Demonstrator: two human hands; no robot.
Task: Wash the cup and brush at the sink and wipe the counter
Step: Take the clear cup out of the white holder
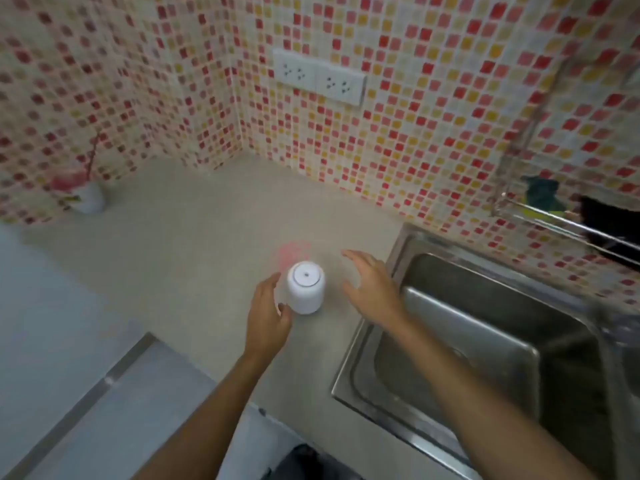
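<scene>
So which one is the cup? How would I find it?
Find the steel sink on the right. Just left of it, on the beige counter, the cup stands upside down between two hands. It is plain white, unlike the far pot with pink flowers.

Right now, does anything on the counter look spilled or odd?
Yes: a faint pink stain marks the counter just behind the white cup, which stands upside down, base up. Nothing looks broken.

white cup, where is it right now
In the head view the white cup stands upside down on the counter, just left of the sink, between the left hand and the open right hand.
</scene>
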